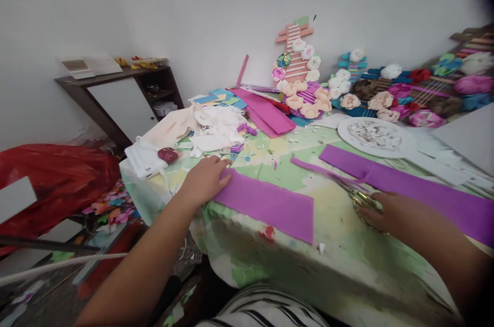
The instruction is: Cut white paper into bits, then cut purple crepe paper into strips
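Note:
A rectangular piece of purple crepe paper (270, 203) lies near the table's front edge. My left hand (206, 180) rests flat on its left end, thumb and fingers apart. On the right, my right hand (380, 209) has its fingers around the gold handles of a pair of scissors (357, 196), low over the tabletop; the fingers are partly hidden. The blades point left, close to a narrow purple strip (309, 166). Behind the scissors stretches a long purple crepe paper band (417, 183), running off toward the right edge.
A patterned tablecloth (281, 157) carries paper scraps. White strings (222, 124), a white power bank (144, 157) and a dark red object (168, 155) lie left. Pink paper (270, 116), a white paddle-shaped board (368, 137) and flower-decorated crafts (297, 70) are at the back.

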The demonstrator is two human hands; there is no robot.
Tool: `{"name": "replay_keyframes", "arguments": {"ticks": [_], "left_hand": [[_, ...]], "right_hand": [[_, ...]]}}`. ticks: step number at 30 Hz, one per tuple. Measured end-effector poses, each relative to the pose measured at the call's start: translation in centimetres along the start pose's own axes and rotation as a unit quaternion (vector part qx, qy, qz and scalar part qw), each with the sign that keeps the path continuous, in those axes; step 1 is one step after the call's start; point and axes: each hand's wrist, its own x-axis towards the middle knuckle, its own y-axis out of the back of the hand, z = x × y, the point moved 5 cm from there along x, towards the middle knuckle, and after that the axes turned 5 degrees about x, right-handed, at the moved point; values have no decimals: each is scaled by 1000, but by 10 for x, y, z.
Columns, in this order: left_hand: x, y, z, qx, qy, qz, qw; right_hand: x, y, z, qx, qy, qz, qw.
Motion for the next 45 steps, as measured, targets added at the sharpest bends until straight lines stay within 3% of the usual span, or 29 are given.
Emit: {"name": "replay_keyframes", "arguments": {"ticks": [2,4,7,10,25,32,38,41,43,45], "left_hand": [[-13,-1,10,12,-116,2,993],[-26,-7,13,15,-194,-22,981],[-41,-15,8,22,-231,-51,971],[-49,-19,6,41,-234,-49,970],[-48,-6,9,9,-190,-45,981],[-59,-7,12,3,-249,-5,969],[-49,0,40,14,-254,30,967],[-33,12,65,24,-251,118,960],[-27,17,83,28,-261,184,947],[-27,13,101,36,-296,182,937]], "right_hand": [[-16,11,-24,-30,45,85,995],[-29,15,-66,-19,100,144,984],[-39,-1,-134,23,248,88,965],[-44,-14,-158,38,254,94,962],[-66,-32,-155,56,240,208,946],[-62,-29,-150,67,231,218,946],[-48,13,-109,54,159,263,950],[-54,31,-79,20,151,326,933],[-66,32,-58,-4,144,369,918],[-79,20,-41,-27,147,369,917]]}}
